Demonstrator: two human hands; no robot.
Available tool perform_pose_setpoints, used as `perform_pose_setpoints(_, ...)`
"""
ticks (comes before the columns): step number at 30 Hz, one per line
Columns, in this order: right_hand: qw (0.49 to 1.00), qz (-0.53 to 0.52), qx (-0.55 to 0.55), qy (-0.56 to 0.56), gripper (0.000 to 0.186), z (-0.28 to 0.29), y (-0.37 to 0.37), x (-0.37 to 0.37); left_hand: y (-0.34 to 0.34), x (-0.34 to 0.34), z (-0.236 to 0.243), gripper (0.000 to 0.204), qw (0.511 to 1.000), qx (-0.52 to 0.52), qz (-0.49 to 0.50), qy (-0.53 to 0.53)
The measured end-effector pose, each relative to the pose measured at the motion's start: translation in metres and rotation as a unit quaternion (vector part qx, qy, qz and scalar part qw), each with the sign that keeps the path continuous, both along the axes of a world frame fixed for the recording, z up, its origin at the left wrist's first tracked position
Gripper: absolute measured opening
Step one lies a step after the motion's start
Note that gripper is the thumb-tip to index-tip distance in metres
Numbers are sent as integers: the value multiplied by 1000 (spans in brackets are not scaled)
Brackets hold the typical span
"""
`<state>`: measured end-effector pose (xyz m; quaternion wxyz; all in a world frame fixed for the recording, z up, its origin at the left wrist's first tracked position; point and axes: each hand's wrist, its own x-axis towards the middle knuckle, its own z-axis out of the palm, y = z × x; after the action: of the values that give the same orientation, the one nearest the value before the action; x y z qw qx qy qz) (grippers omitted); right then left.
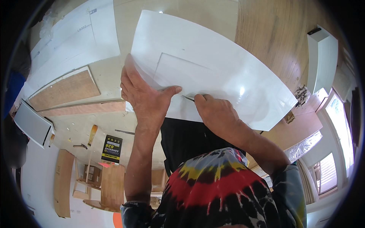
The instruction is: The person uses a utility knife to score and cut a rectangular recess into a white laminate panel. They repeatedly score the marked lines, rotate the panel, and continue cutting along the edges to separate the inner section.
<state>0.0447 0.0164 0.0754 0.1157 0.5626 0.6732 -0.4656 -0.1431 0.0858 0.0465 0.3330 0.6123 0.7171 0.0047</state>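
A large glossy white sheet [220, 66] with a curved far edge lies in front of me, with faint lines on it forming part of a rectangle. My left hand [146, 93] rests at the sheet's left edge, fingers spread and thumb stretched out to the right over the white surface. Just right of that thumb, my right hand [218, 110] is closed around a thin dark blade-like tool [188, 98]. The tool's tip points left and meets the sheet close to its near side. Its handle is hidden inside my fist.
Brown wood boards [66, 88] and another white sheet [76, 36] lie at the left. On the floor are a black and yellow tin [111, 149], a yellow-handled tool [92, 135] and a wooden stool [112, 186]. A white panel piece [322, 60] rests on wood-grain flooring [281, 34] at right.
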Motion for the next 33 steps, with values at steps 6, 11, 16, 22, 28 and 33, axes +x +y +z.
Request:
perform_pose_setpoints(6,1000,3,13,-1,12,-1,-1,0,-2,-1,-1,136,1000,8,1,-15)
perform_pose_setpoints(11,999,6,33,-20,10,4,2,-5,-3,-3,-1,135,1000,12,-1,-16)
perform_pose_setpoints(16,997,51,30,-53,14,10,7,-9,-1,1,2,136,1000,-7,5,-1)
perform_pose_setpoints(22,995,67,36,-66,17,7,7,-8,-4,2,0,137,1000,7,13,-6)
perform_pose_setpoints(28,992,65,98,-35,14,-8,-10,-3,-3,-2,-1,138,1000,4,10,-16)
perform_pose_setpoints(33,986,-81,82,120,15,-26,-5,19,-3,-5,1,128,1000,19,0,-15)
